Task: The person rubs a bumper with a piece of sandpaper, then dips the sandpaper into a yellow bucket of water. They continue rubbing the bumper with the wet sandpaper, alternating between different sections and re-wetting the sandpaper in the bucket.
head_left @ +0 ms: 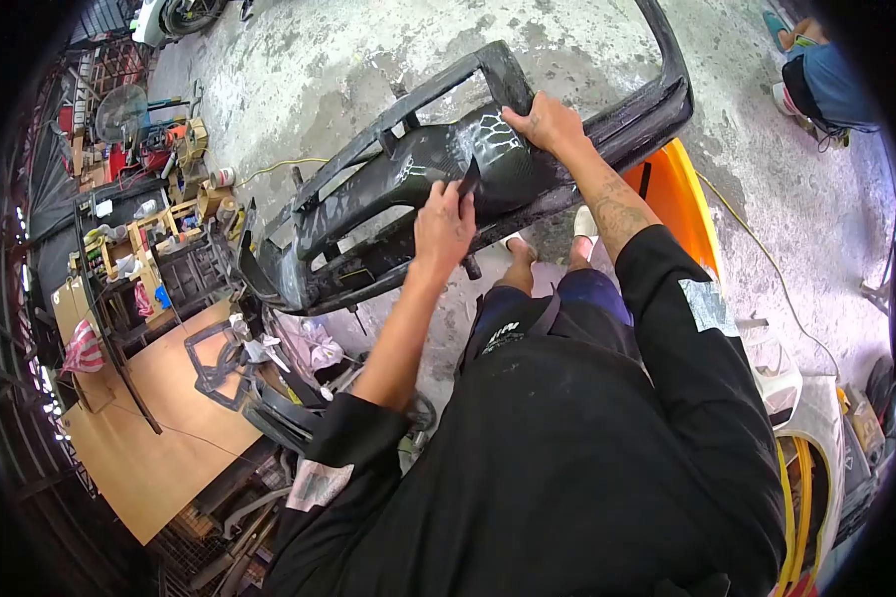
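A large black bumper-like frame [368,194] lies across the view in front of me, its surface dusty, with a pale net-like pattern near its middle. My left hand [443,227] is at the near edge of its middle part, fingers closed round a small dark flat piece [470,179] that stands up from them. On the upper side, right of the pattern, rests my right hand [548,124], thumb apart from the other fingers, pressing on the frame.
An orange curved panel [689,199] stands right of my legs. At the left are a wooden board [169,408], cluttered shelves and a fan [121,111]. Another person [831,85] is at the upper right. A yellow cable [767,249] crosses the floor.
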Demonstrator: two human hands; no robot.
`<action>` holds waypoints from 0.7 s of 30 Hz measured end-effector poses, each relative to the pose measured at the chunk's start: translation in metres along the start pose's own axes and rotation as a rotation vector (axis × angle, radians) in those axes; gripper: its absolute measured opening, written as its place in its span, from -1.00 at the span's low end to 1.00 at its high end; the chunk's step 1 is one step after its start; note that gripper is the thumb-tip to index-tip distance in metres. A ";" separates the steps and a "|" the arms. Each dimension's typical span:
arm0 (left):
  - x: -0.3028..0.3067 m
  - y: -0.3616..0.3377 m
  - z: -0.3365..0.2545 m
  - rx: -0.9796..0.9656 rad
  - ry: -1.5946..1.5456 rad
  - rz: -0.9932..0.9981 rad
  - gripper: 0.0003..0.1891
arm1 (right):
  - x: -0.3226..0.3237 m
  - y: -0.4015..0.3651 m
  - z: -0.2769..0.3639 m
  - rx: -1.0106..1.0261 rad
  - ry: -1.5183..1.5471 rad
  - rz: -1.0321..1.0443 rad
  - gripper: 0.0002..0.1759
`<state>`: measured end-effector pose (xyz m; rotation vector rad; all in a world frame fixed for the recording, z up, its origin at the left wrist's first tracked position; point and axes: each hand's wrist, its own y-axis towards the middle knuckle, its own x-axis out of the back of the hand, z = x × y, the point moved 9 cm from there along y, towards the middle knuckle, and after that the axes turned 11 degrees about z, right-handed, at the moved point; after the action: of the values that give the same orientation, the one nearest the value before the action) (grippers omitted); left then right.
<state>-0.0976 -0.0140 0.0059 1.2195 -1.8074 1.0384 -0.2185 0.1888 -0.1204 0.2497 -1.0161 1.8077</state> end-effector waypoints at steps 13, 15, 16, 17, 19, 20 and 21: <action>-0.007 0.010 0.007 0.028 0.080 -0.023 -0.76 | -0.001 -0.003 -0.001 -0.021 0.006 0.005 -0.05; -0.008 -0.010 -0.006 0.018 0.039 -0.036 -0.77 | 0.001 -0.002 0.003 -0.017 -0.004 0.005 -0.06; -0.002 -0.007 -0.002 0.022 0.035 -0.038 -0.77 | 0.002 0.000 0.002 -0.016 -0.009 0.008 -0.06; 0.004 -0.001 0.001 -0.014 0.043 -0.016 -0.77 | 0.000 0.000 0.000 -0.020 -0.001 0.006 -0.05; 0.002 0.020 0.013 -0.029 0.112 -0.002 -0.76 | -0.007 -0.001 -0.003 -0.023 0.008 0.007 -0.04; -0.008 0.010 0.014 -0.026 0.110 0.001 -0.76 | -0.012 -0.004 -0.006 -0.039 0.007 0.003 -0.04; -0.011 0.003 0.002 0.000 0.126 -0.031 -0.76 | -0.004 0.001 -0.005 -0.047 0.001 -0.018 -0.03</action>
<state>-0.0974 -0.0110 -0.0050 1.1526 -1.6874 1.0730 -0.2160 0.1897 -0.1264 0.2281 -1.0508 1.7653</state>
